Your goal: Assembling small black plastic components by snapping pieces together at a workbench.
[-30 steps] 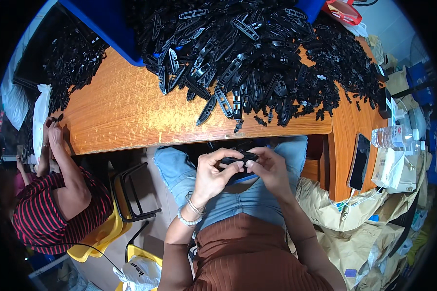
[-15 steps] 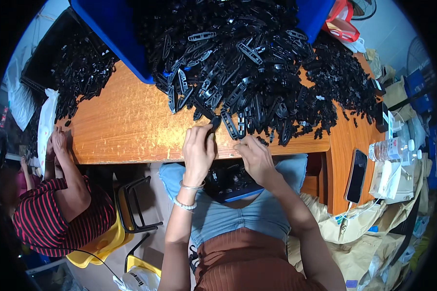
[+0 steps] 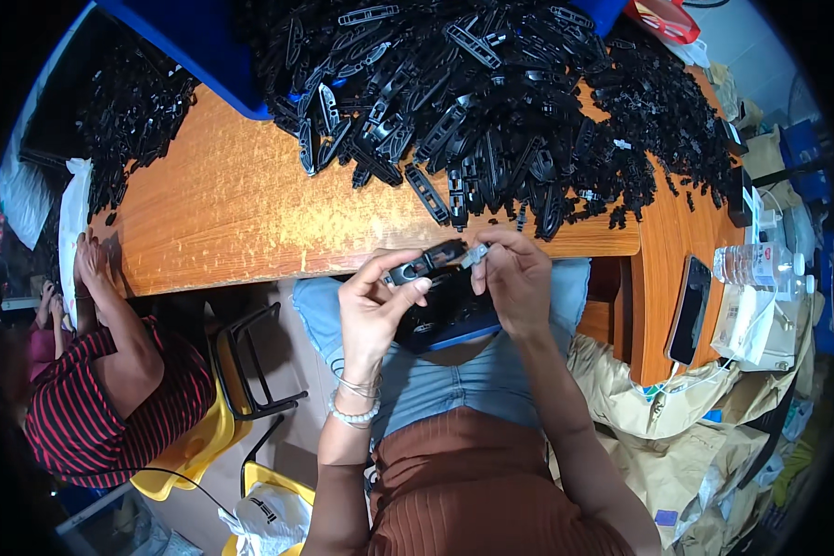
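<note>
Newly off the desk [image 3: 250, 185], our left hand [image 3: 369, 301] clamps its grip on a black clip [image 3: 408, 272], six o'clock from the heap [image 3: 454, 111]; our right hand [image 3: 519, 283] pinches a small piece [image 3: 475, 255]: both in hand.

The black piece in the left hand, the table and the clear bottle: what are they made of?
Black piece: probably hard plastic, smooth and a bit shiny, since light glints off it.
Table: looks like wood, with orange-brown grain and a scuffed, glossy top, but could be a wood-patterned covering.
Clear bottle: most likely thin plastic, shiny and see-through; glass is less likely.
</note>
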### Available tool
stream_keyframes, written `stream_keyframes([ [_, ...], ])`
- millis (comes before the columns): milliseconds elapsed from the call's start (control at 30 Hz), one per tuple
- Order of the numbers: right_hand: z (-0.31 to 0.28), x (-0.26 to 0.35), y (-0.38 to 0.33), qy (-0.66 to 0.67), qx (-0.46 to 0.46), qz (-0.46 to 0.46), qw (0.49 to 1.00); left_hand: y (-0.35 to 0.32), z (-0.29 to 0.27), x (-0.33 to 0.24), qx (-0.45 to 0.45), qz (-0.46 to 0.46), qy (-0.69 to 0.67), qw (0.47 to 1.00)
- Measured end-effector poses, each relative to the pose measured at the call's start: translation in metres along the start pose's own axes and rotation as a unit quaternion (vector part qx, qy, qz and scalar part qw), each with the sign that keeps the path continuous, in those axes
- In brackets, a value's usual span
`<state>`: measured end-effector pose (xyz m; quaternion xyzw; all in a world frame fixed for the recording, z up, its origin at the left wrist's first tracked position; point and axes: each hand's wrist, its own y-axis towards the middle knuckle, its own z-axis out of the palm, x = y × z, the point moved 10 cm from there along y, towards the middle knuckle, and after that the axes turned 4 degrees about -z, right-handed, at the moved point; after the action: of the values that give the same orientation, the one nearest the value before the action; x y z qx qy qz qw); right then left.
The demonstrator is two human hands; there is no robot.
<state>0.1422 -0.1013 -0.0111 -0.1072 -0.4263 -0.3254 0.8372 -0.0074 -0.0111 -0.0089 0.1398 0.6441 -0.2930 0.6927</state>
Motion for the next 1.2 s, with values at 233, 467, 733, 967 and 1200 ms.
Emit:
stream_keyframes([
  [233, 0.025, 0.046, -0.02, -0.269, 0.056, -0.102, 0.956, -0.014, 0.025, -0.017, 0.046, 0.022, 0.019, 0.999],
  [467, 0.026, 0.052, -0.029, -0.375, 0.052, -0.143, 0.915, -0.02, 0.037, -0.013, 0.094, -0.041, -0.03, 0.994],
  [733, 0.004, 0.013, -0.044, -0.334, 0.076, 0.04, 0.939, -0.018, 0.033, -0.008, 0.078, 0.005, -0.007, 0.997],
  [967, -0.018, -0.01, -0.055, -0.232, 0.027, 0.102, 0.967, -0.017, 0.042, -0.008, 0.115, -0.009, 0.067, 0.991],
  [1200, 0.004, 0.053, -0.014, -0.55, 0.066, -0.178, 0.814, 0.026, 0.044, -0.059, 0.033, 0.281, 0.431, 0.857],
])
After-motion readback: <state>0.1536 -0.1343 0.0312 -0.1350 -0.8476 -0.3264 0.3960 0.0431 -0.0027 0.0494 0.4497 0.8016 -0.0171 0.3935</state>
